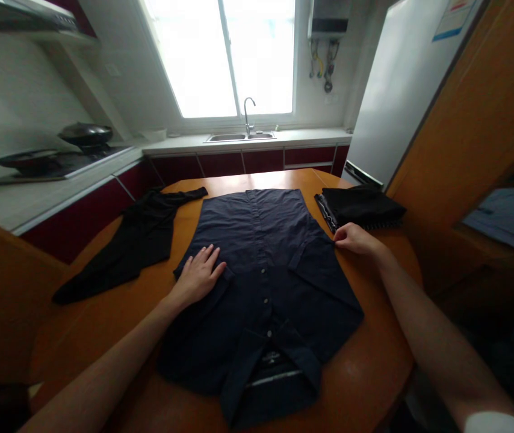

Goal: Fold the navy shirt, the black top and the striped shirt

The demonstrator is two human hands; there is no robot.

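Observation:
A dark navy button-up shirt (248, 258) is spread on the wooden table (374, 361), collar toward me and hem toward the window. Small pale buttons run down its middle. Flat on the shirt's left side lies my left hand (199, 273), fingers spread and holding nothing. My right hand (354, 237) pinches the edge of the shirt's sleeve on the right, thumb and fingertips together.
To the left lies a loose black garment (148, 231), partly over the table's edge. A folded stack of dark clothes (360, 204) sits at the back right. Beyond the table are a counter with a sink (239, 137), a stove with pans (85, 133) and a fridge (405, 84).

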